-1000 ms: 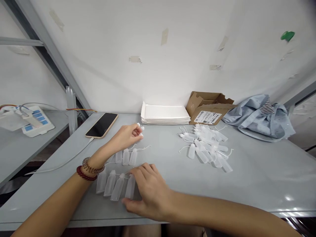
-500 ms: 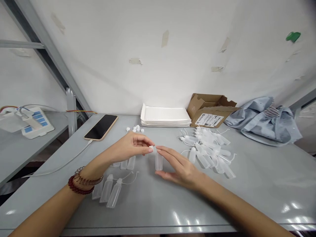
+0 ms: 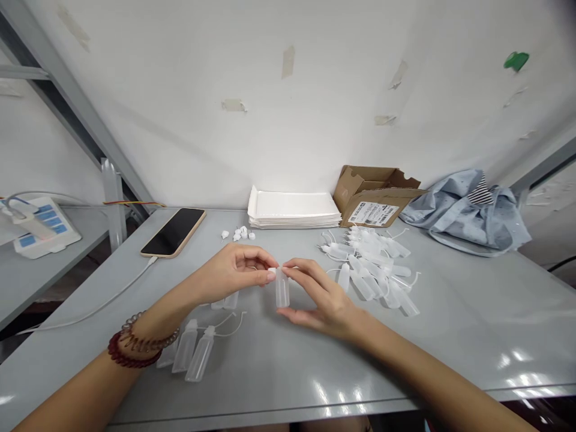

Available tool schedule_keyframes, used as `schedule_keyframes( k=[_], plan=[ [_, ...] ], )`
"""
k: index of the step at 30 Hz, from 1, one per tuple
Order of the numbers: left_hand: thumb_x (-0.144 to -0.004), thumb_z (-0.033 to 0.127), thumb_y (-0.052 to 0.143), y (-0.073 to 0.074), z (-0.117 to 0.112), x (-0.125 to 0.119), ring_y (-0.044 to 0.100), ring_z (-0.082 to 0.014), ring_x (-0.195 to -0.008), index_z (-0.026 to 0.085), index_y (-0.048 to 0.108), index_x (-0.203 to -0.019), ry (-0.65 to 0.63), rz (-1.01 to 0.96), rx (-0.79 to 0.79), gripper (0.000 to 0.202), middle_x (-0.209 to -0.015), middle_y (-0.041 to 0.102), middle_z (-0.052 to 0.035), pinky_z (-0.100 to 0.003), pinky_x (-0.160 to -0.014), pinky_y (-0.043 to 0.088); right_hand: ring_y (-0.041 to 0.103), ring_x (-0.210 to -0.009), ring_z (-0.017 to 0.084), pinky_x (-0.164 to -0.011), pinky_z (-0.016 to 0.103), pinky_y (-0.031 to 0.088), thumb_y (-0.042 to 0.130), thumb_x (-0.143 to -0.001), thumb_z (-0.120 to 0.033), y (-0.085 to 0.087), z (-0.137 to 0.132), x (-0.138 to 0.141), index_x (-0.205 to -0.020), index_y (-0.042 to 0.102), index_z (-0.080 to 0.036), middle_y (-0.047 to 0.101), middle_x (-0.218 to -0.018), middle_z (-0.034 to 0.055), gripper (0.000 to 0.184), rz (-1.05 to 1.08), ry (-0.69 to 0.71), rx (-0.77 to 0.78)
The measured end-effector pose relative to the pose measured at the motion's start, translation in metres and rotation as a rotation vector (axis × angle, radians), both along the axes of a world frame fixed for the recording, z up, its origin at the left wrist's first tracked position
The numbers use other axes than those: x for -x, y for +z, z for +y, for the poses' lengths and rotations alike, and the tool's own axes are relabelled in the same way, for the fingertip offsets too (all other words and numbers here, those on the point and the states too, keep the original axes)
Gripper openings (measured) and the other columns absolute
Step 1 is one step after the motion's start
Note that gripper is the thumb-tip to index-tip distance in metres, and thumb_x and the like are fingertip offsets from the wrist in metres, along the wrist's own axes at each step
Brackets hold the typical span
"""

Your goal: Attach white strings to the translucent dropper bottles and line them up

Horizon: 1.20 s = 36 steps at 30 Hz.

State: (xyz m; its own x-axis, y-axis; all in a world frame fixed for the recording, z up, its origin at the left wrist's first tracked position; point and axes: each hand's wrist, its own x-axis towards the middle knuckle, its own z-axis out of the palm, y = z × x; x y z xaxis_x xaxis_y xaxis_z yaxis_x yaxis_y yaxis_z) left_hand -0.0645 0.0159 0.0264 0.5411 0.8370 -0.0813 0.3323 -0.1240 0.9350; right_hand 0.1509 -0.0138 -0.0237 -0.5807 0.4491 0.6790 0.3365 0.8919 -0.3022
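Observation:
A small translucent plastic dropper bottle (image 3: 282,292) is upright in my right hand (image 3: 330,300), its fingers at the top and thumb near the base. My left hand (image 3: 229,270) pinches a small white cap (image 3: 272,272) right beside the bottle's upper end; fingers hide whether the two touch. Several similar bottles (image 3: 200,355) with thin tethers lie left of my hands, some partly hidden behind my left wrist. Beyond that hand is a cluster of loose white caps (image 3: 243,233), some with a thin needle tip. A heap of bottles (image 3: 371,267) lies to the right.
A charging phone (image 3: 174,232) lies at the left on the grey table (image 3: 270,384). Along the wall stand a stack of white trays or envelopes (image 3: 294,209), an open cardboard box (image 3: 375,201) and a bundled light-blue cloth (image 3: 468,216). A power strip (image 3: 47,228) sits far left.
The cap in my left hand has come closer to the bottle's upper end. My right hand keeps its hold on the bottle. The whole view has shifted slightly.

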Motion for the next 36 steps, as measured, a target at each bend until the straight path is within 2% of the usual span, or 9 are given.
schedule_keyframes(
  k=[5, 10, 16, 20, 31, 36],
  plan=[
    [-0.076, 0.033, 0.066, 0.0, -0.003, -0.004, 0.058, -0.0146, -0.077, 0.019, 0.063, -0.084, -0.023, -0.091, -0.005, 0.015, -0.082, 0.061, -0.0005, -0.027, -0.069, 0.053, 0.053, -0.103, 0.019, -0.077, 0.031, 0.057, 0.067, -0.079, -0.025, -0.003, 0.001, 0.002, -0.134, 0.035, -0.021, 0.048, -0.117, 0.0127, 0.064, 0.114, 0.012, 0.114],
    [-0.076, 0.033, 0.065, 0.001, -0.004, -0.004, 0.058, -0.0136, -0.073, 0.018, 0.062, -0.084, -0.049, -0.067, 0.007, 0.017, -0.082, 0.062, -0.0011, -0.029, -0.07, 0.052, 0.055, -0.099, 0.019, -0.074, 0.032, 0.058, 0.067, -0.078, -0.024, 0.001, -0.001, 0.004, -0.131, 0.04, -0.023, 0.05, -0.115, 0.0104, 0.059, 0.171, -0.007, 0.181],
    [-0.074, 0.032, 0.067, -0.002, -0.003, -0.003, 0.06, -0.0152, -0.076, 0.019, 0.06, -0.101, -0.017, -0.114, 0.064, 0.03, -0.085, 0.062, -0.002, -0.032, -0.071, 0.053, 0.057, -0.099, 0.019, -0.074, 0.033, 0.058, 0.068, -0.077, -0.025, 0.004, -0.004, 0.004, -0.125, 0.045, -0.025, 0.051, -0.115, 0.0096, 0.053, 0.172, -0.026, 0.255],
    [-0.074, 0.032, 0.067, -0.001, -0.004, -0.007, 0.06, -0.0154, -0.074, 0.018, 0.062, -0.091, -0.016, -0.106, 0.06, 0.023, -0.08, 0.064, -0.0024, -0.032, -0.072, 0.054, 0.057, -0.099, 0.019, -0.075, 0.032, 0.058, 0.068, -0.077, -0.026, 0.003, -0.004, 0.004, -0.124, 0.046, -0.025, 0.052, -0.114, 0.0089, 0.052, 0.189, -0.018, 0.271],
    [-0.073, 0.034, 0.068, -0.007, -0.007, -0.009, 0.06, -0.0153, -0.078, 0.019, 0.063, -0.085, 0.06, -0.099, -0.072, 0.019, -0.083, 0.063, -0.0009, -0.03, -0.073, 0.053, 0.061, -0.087, 0.015, -0.075, 0.033, 0.058, 0.07, -0.077, -0.028, -0.003, -0.001, 0.004, -0.126, 0.045, -0.024, 0.056, -0.109, 0.0081, 0.056, 0.227, -0.02, 0.278],
    [-0.074, 0.033, 0.066, -0.006, -0.009, -0.011, 0.061, -0.0165, -0.079, 0.02, 0.065, -0.083, 0.06, -0.047, -0.138, 0.016, -0.085, 0.065, -0.0023, -0.029, -0.072, 0.053, 0.064, -0.085, 0.015, -0.076, 0.032, 0.059, 0.065, -0.081, -0.028, -0.005, -0.002, 0.005, -0.122, 0.048, -0.024, 0.061, -0.104, 0.0063, 0.045, 0.23, -0.051, 0.328]
  ],
)
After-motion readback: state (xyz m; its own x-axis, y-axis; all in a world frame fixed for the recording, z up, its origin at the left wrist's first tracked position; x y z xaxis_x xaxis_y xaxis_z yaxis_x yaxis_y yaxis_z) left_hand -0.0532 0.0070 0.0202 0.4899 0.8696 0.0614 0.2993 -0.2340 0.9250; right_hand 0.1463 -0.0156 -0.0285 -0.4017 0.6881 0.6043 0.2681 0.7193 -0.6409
